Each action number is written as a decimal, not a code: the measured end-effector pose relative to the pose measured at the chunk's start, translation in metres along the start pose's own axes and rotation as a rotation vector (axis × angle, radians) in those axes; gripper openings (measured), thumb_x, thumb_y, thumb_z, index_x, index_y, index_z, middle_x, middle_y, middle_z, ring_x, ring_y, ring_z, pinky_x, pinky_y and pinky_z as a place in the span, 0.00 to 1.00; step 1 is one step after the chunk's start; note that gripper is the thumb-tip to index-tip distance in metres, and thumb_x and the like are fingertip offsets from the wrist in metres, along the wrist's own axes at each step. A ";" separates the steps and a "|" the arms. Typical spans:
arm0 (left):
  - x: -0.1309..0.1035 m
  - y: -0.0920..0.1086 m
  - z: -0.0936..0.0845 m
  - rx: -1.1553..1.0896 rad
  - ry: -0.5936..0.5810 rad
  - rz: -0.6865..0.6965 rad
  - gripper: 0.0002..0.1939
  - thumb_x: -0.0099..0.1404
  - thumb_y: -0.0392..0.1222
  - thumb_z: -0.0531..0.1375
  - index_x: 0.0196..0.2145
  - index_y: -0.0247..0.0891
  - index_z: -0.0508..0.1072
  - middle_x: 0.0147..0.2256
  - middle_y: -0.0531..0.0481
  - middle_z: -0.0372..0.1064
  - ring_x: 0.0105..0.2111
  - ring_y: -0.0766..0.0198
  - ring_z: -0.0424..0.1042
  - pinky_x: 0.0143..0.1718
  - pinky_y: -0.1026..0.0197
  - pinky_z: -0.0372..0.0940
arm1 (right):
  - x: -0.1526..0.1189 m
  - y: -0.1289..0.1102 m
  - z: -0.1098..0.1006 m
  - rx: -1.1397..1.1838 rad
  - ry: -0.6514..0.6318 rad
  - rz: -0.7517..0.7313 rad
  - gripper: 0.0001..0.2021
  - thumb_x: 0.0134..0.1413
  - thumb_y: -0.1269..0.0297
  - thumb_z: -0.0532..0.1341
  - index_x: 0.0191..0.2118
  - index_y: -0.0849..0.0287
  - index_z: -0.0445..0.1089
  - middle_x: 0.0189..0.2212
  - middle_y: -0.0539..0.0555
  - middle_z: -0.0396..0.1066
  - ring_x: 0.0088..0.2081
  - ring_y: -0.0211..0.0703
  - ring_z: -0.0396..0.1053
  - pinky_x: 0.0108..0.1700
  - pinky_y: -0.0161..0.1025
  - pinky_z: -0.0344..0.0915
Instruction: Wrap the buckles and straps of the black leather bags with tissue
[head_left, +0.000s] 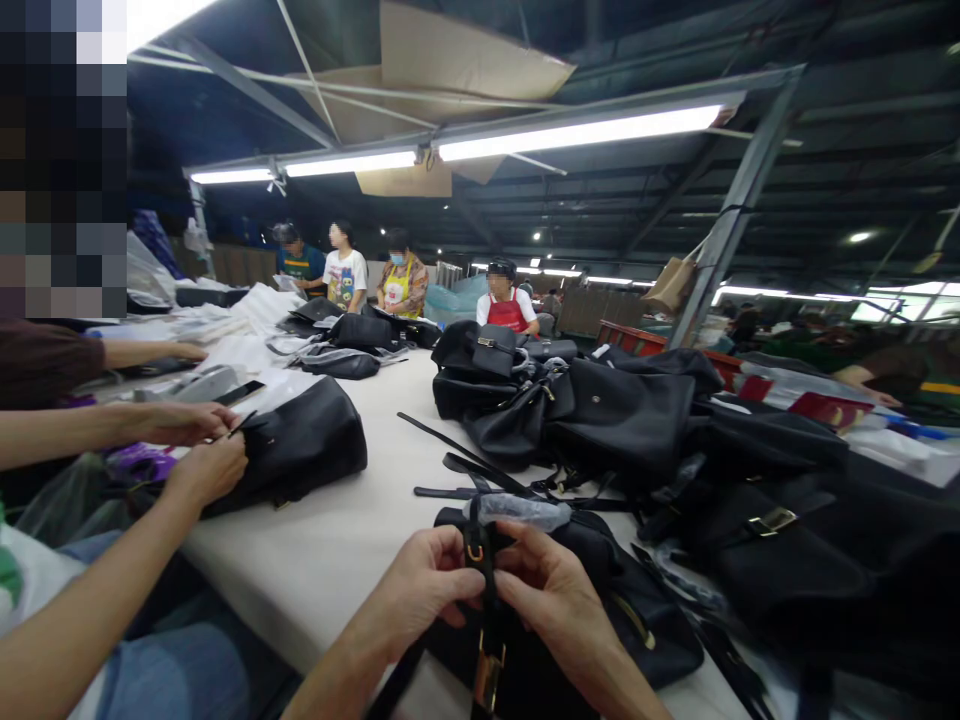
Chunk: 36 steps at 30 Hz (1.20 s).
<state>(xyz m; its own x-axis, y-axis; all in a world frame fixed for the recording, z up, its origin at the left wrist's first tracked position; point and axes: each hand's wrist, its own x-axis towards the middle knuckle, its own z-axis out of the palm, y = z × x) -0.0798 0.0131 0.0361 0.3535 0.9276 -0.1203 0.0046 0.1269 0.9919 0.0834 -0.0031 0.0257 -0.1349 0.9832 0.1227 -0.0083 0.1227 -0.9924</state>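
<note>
Tube lights [577, 136] shone above the pale surface [300, 560], where I watched the left hand [433, 580] and right hand [551, 582] pinch a buckled black strap [478, 533], a black bag [538, 668] just below them.

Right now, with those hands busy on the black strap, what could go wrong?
The black strap might slip, since the left hand and right hand seem to hold it only by the fingers. The loose straps just beyond could snag or tangle with it. And the bags are heaped against one another, so metal parts such as the gold buckle may scuff a neighbour.
</note>
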 end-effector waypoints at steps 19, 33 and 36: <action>0.002 0.004 0.018 0.066 -0.062 0.314 0.12 0.52 0.32 0.57 0.35 0.36 0.74 0.28 0.54 0.68 0.31 0.66 0.66 0.33 0.65 0.62 | -0.002 -0.015 -0.010 0.456 -0.057 0.306 0.26 0.35 0.73 0.69 0.47 0.60 0.73 0.28 0.49 0.73 0.25 0.31 0.65 0.23 0.27 0.53; 0.004 -0.004 0.012 -0.179 -0.112 0.030 0.19 0.45 0.34 0.61 0.38 0.32 0.77 0.28 0.50 0.73 0.23 0.70 0.65 0.22 0.69 0.57 | -0.011 0.013 -0.004 0.405 -0.047 0.026 0.23 0.43 0.60 0.73 0.48 0.54 0.73 0.39 0.55 0.80 0.39 0.47 0.77 0.47 0.44 0.69; 0.005 -0.006 0.013 -0.284 -0.175 -0.038 0.19 0.45 0.34 0.65 0.38 0.32 0.77 0.30 0.47 0.75 0.22 0.70 0.67 0.22 0.69 0.60 | -0.012 0.020 -0.005 0.347 -0.018 0.005 0.23 0.45 0.58 0.72 0.49 0.55 0.74 0.41 0.57 0.80 0.42 0.49 0.76 0.50 0.46 0.69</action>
<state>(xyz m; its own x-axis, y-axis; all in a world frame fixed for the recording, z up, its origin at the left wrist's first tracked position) -0.0660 0.0123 0.0304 0.5138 0.8489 -0.1239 -0.2310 0.2759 0.9330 0.0897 -0.0117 0.0049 -0.1530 0.9808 0.1207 -0.3432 0.0618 -0.9372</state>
